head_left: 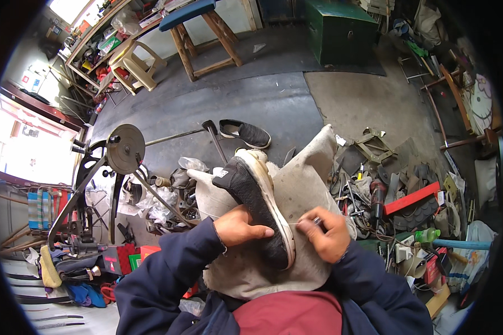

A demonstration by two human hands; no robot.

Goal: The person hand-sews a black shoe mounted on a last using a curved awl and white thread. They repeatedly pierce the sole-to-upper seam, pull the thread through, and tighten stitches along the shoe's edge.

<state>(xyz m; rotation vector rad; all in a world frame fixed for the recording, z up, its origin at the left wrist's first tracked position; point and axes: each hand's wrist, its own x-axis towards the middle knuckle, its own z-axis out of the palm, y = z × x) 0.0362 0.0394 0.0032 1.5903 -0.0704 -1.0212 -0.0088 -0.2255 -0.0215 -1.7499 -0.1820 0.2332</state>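
Note:
A black knit sneaker [254, 192] with a dirty off-white sole lies across my lap on a stained beige cloth [307, 181], its sole edge turned to the right. My left hand [241, 226] is closed round the upper, thumb pressed on the black mesh. To the right of the sole, my right hand [325, 231] is closed in a pinch on a small tool with a shiny metal end [317, 221], mostly hidden by the fingers. A thin pale line, like thread or a needle, runs between these fingers and the sole's edge.
A black slip-on shoe [246, 134] sits on the floor beyond my lap. On the left stands a black metal machine with a round wheel [126, 149]. To the right lie a power tool [378, 198], a red bar [412, 198], scraps and a green bottle [427, 235].

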